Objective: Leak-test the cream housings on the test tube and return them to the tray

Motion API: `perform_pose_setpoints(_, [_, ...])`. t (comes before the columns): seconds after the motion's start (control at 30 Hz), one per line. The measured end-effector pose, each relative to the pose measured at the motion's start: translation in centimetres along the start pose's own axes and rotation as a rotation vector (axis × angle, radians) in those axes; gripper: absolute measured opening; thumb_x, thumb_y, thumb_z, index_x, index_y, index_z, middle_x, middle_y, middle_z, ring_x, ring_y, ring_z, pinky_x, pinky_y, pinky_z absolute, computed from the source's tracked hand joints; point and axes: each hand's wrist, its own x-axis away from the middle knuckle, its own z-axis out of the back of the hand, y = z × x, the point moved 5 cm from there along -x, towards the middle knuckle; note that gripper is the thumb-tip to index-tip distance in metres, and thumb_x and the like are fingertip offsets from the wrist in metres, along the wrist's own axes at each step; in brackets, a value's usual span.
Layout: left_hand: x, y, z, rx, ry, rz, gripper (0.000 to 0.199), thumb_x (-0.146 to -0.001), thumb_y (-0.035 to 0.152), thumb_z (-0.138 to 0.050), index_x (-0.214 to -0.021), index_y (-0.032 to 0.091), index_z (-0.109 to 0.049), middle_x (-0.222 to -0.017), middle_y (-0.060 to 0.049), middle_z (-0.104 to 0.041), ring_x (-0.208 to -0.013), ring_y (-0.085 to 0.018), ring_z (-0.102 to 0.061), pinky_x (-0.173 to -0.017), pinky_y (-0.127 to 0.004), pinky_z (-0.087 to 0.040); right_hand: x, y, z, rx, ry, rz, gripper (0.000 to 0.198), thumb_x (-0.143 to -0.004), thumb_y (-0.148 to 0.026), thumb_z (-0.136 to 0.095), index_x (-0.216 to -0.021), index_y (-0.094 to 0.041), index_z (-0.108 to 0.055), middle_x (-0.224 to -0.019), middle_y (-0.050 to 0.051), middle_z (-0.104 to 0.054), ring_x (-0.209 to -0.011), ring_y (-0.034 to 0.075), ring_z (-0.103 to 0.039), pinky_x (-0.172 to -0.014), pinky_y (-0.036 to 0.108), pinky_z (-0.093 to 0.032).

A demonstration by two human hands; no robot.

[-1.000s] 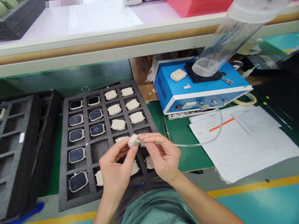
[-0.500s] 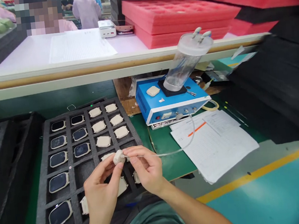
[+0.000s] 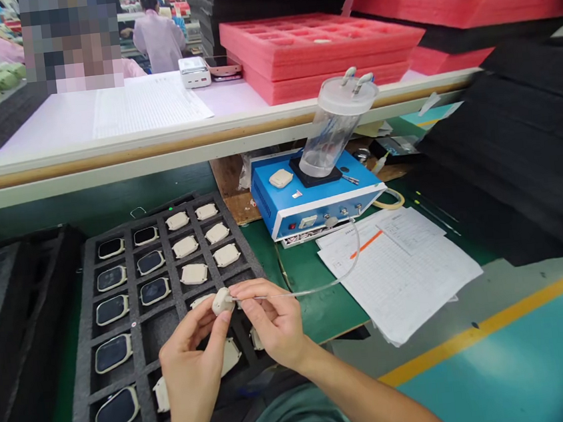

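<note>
Between the thumb and fingers of my left hand (image 3: 193,358) is a cream watch case (image 3: 221,300), turned on edge. My right hand (image 3: 275,316) pinches the end of a clear thin tube (image 3: 315,291) against the side of that case. From there the tube curves up to the front of a blue box (image 3: 320,197). Under both hands lies a black foam tray (image 3: 145,380). Its left columns hold watches with dark screens (image 3: 113,354), and its right columns hold cream cases (image 3: 194,274). My hands hide some of the compartments.
On the blue box stand a clear cylinder (image 3: 328,132) and another cream case (image 3: 281,179). Printed sheets (image 3: 399,279) lie to the right. Red foam trays (image 3: 315,53) sit on the shelf (image 3: 154,147) above. Black foam is stacked at right (image 3: 501,147). People in pink stand beyond.
The view has tilted up and shifted slightly, so the scene sits a little lower. My hands keep the same hold on the watch case and the tube.
</note>
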Motion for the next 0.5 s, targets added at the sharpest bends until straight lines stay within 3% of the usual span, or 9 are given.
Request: perform_pose_setpoints(0.5, [0.07, 0.17, -0.06, 0.001, -0.007, -0.033, 0.025, -0.075, 0.028, -0.086, -0.099, 0.018, -0.085, -0.092, -0.007, -0.086, -0.078, -0.022, -0.083, -0.077, -0.027, -0.069, 0.09, -0.06, 0.08, 0.028, -0.011, -0.007, 0.018, -0.102, -0.016, -0.063, -0.106, -0.026, -0.078, -0.105, 0.008, -0.080, -0.101, 0.022, -0.078, -0.090, 0.038, -0.065])
